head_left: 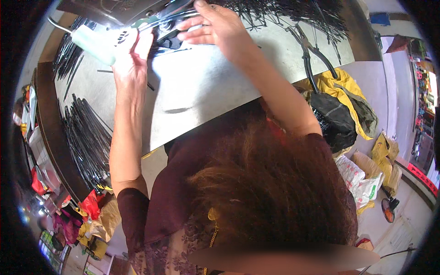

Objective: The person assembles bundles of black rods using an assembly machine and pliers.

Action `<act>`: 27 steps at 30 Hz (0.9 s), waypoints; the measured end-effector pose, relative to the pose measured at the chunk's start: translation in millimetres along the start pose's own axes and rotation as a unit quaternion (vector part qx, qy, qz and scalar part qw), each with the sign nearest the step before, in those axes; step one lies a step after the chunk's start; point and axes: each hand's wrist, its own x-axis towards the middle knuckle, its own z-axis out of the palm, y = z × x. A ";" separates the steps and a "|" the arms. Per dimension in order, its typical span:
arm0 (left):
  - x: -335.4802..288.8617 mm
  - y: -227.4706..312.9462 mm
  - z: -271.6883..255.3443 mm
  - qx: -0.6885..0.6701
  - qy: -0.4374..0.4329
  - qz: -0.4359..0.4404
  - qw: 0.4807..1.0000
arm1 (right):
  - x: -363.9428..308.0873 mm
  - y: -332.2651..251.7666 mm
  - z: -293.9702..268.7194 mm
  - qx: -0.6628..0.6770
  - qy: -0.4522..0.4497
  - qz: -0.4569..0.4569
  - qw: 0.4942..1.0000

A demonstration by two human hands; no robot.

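At the upper left, my left hand [130, 51] is wrapped around a pale green corded tool [94, 45] with dark vent slots and a white cable at its back end. Long thin strips [176, 17] run from beside the tool toward my right hand. My right hand [217, 28] reaches in from the right with thumb and fingers apart; the strips pass close to it, but I cannot tell whether it touches them. Below the strips, by its fingertips, is a black part [169, 42]. A dark machine-like block [114, 10] stands beyond the hands, in bright light.
Black thin strips [87, 137] lie bundled at the table's left, with more [293, 18] along the far side. Long-handled pliers [307, 55] lie at the right of the pale tabletop [192, 82]. A black and yellow bag [339, 110] is by the right edge. Sacks [362, 178] stand on the floor.
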 end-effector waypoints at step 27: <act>-30.5 -12.3 2.6 0.022 -0.094 -0.048 0.994 | -47.4 -24.2 -7.0 -0.658 0.036 -0.520 0.543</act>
